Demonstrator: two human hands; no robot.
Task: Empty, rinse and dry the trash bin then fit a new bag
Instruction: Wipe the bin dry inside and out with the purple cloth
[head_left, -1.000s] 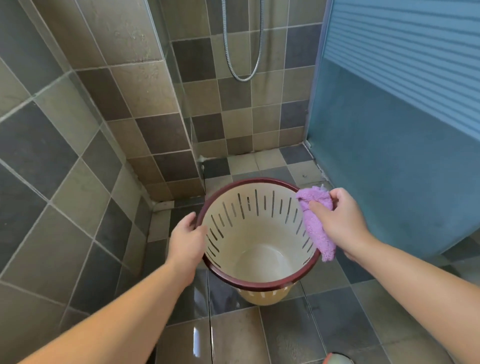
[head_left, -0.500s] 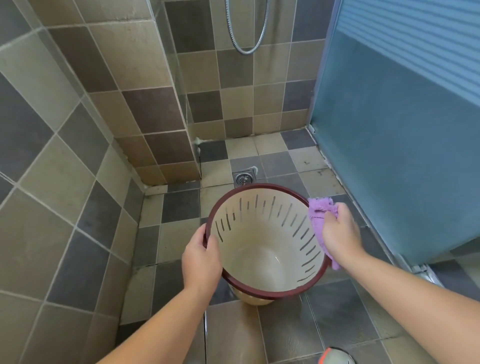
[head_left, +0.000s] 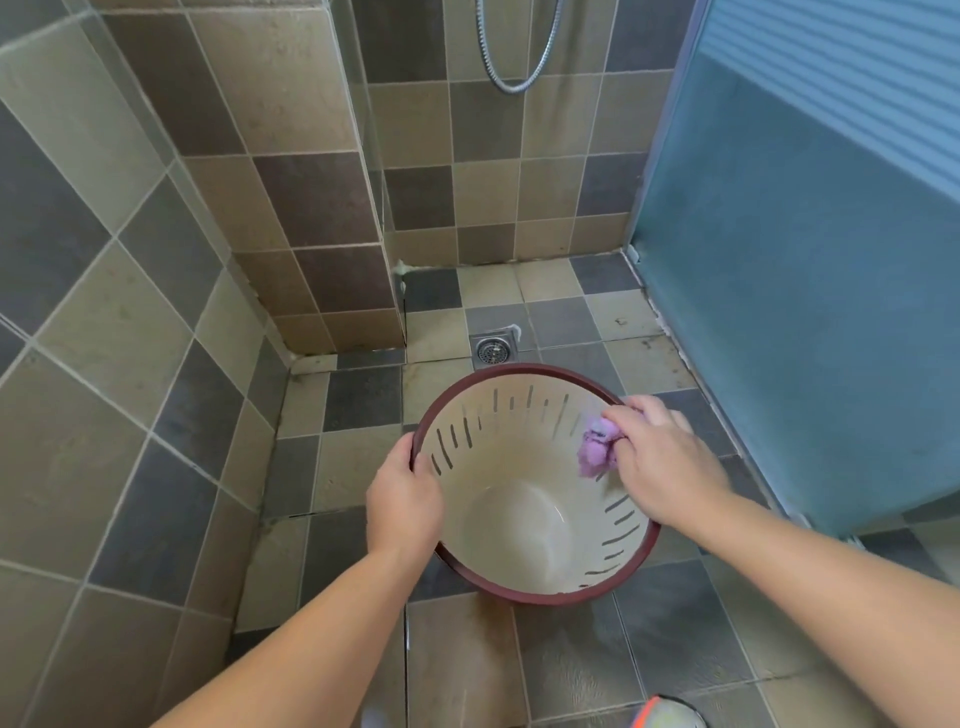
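Note:
A cream trash bin (head_left: 519, 530) with a dark red rim and slotted walls is held low over the tiled floor, its mouth facing up at me. Nothing lies inside it. My left hand (head_left: 402, 499) grips the rim on the left side. Bunched in my right hand (head_left: 660, 457) is a purple cloth (head_left: 597, 449), pressed against the inner wall on the right side, just below the rim.
A floor drain (head_left: 493, 349) sits just beyond the bin. A tiled wall corner (head_left: 337, 218) juts out at the left, and a blue frosted shower door (head_left: 810, 291) stands at the right. A shower hose (head_left: 514, 57) hangs at the back. A round object (head_left: 670, 713) shows at the bottom edge.
My right hand has brought the purple cloth from the rim's outer right edge down inside the bin against its wall. My view has tipped down; the drain now shows.

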